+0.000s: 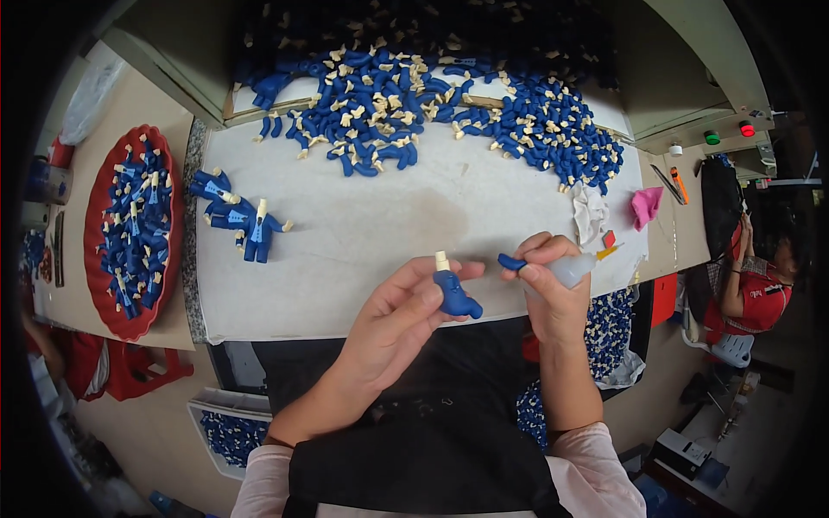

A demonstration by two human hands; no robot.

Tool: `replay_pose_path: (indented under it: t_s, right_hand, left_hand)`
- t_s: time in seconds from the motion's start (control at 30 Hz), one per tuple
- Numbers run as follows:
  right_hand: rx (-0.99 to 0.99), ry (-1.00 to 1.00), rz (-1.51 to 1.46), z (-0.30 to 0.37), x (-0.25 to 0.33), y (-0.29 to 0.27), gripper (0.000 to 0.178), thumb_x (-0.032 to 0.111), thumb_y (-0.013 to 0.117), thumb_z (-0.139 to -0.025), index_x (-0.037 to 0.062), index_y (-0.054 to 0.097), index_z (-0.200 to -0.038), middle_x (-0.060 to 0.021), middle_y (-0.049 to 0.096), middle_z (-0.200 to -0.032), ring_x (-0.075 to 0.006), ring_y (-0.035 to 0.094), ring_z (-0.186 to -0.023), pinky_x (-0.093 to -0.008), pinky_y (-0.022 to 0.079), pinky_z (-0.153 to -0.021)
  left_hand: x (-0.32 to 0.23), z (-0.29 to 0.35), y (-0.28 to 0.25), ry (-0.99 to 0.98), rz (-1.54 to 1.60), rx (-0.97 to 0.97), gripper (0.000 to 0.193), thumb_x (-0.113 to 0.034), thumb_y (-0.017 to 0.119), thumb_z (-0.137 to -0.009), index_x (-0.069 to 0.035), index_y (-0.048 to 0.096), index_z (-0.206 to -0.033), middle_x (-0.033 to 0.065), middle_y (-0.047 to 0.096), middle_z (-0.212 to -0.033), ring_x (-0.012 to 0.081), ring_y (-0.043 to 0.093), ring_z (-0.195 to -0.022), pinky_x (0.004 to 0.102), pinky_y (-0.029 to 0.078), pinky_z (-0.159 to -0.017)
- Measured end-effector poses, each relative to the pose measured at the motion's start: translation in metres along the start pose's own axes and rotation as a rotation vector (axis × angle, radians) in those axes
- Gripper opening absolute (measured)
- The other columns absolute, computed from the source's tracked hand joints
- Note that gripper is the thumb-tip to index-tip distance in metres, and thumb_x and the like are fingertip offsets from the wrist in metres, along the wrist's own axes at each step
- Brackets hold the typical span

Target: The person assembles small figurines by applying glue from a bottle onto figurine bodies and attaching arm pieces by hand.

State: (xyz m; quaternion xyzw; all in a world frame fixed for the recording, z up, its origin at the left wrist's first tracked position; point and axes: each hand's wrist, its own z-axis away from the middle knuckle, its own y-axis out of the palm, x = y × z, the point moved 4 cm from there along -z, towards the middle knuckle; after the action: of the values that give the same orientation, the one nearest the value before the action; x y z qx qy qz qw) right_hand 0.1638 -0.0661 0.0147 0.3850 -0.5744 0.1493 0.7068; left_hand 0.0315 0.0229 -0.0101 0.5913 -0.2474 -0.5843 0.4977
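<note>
Between the thumb and fingers of my left hand (400, 315) is a blue figurine body (456, 295) with a cream neck (442, 260) pointing up. My right hand (554, 289) pinches a small blue figurine arm (511, 262) at its fingertips. The same hand also grips a whitish squeeze bottle (573, 269) with a yellow tip, which points to the right. The arm and the body are apart, both above the near part of the white work surface (328, 293). Several blue figurines with light blue fronts (257, 233) lie at the left of the surface.
Piles of blue arms with cream hands (371, 108) cover the back. A red oval tray (97, 242) of figurines stands left. At right lie a white crumpled cloth (590, 214), a pink cloth (645, 205) and an orange cutter (679, 185). Another person (760, 289) sits far right.
</note>
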Motion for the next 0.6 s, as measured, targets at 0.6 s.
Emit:
replay_pose_path:
  t_s: [0.6]
  right_hand:
    - [0.108, -0.3, 0.718, 0.028, 0.031, 0.031, 0.018, -0.009, 0.063, -0.062, -0.0005, 0.061, -0.078, -0.0111, 0.057, -0.079, -0.0158, 0.056, -0.07, -0.0226, 0.044, -0.061]
  left_hand:
    - [0.005, 0.001, 0.004, -0.023, -0.019, 0.011, 0.026, -0.013, 0.046, -0.085, -0.002, 0.044, -0.108, 0.0072, 0.053, -0.099, 0.0117, 0.051, -0.089, 0.0239, 0.041, -0.075]
